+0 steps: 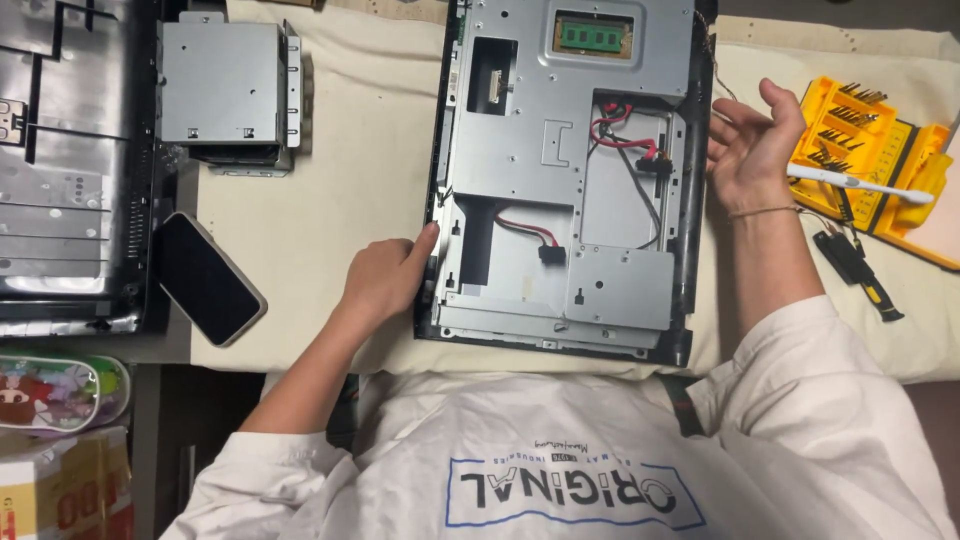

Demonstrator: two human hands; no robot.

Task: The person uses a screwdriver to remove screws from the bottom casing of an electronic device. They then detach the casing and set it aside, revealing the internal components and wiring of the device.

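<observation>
Chassis (pixel 560 170) between hands, left hand (pixel 385 280) curled touching its edge, right hand (pixel 750 140) open, empty

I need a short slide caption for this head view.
Left hand touches the opened computer chassis edge; right hand hovers open.

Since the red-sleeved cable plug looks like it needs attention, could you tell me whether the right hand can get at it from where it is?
Probably yes. The right hand hovers open beside the grey metal chassis, and the red-sleeved cable plug lies uncovered in an open recess, nothing between them.
</observation>
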